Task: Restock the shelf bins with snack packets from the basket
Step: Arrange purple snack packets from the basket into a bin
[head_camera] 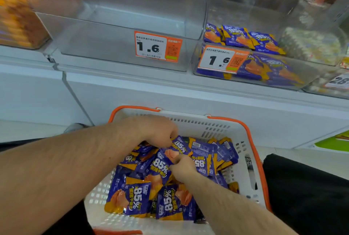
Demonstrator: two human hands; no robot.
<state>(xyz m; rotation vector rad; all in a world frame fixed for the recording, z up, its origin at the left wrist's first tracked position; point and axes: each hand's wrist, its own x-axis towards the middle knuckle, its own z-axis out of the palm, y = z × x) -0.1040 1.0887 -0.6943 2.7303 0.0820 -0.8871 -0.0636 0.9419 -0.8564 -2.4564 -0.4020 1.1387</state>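
Note:
A white basket (243, 140) with an orange rim sits low in front of me, filled with several purple and orange snack packets (132, 197) marked 85%. Both hands reach into it. My left hand (156, 131) curls round packets at the far side of the pile. My right hand (183, 166) pinches a packet (162, 165) in the middle of the heap. Above, a clear shelf bin (105, 46) with a 1.6 price tag holds nothing. The clear bin (264, 76) to its right holds several of the same purple packets.
A white shelf ledge (170, 91) runs between the bins and the basket. At the upper left, a bin of orange snacks (17, 17) looks blurred. More clear bins (317, 46) stand at the right. Black fabric (306, 193) lies beside the basket's right side.

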